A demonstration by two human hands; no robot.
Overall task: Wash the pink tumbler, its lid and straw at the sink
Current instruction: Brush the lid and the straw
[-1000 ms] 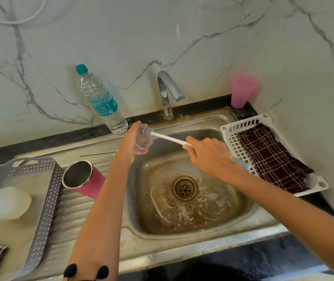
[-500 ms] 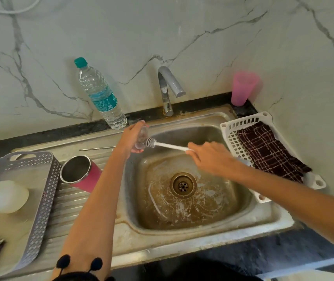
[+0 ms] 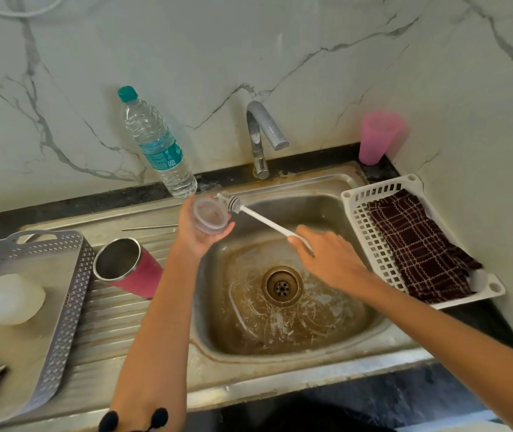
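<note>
**Edges and room.** Stainless steel sink basin [image 3: 327,322], stained brown, with a round drain [image 3: 281,285] at its middle. It is bounded at the back by a chrome tap [image 3: 261,132] and a marble-patterned wall. On the right is a white slotted plastic basket [image 3: 361,219] holding a dark checked cloth [image 3: 417,244]. On the left is a ribbed steel draining board [image 3: 108,325]. The space over the basin is open between the two forearms. A grey perforated plastic tray [image 3: 68,307] overlaps the board's left part. A clear water bottle with a teal cap [image 3: 158,145] stands at the back, just behind the left hand. A translucent pink plastic cup [image 3: 378,137] stands in the far right corner.

**Left hand** [image 3: 199,235]. Palm up over the basin's back left corner, with fingers and thumb curled round a clear round tumbler lid [image 3: 210,216].

**Right hand** [image 3: 327,254]. Over the basin's right half, with fingers closed on the near end of a white-handled bottle brush [image 3: 258,216]. The bristle head lies at the lid's far right rim; contact cannot be told.

**Task items.**
- Pink steel-lined tumbler [image 3: 130,269]: on its side on the draining board, mouth toward the tray, just left of the left forearm and apart from both hands.
- Thin metal straw [image 3: 149,227]: flat on the board behind the tumbler, its right end near the left hand.
</note>
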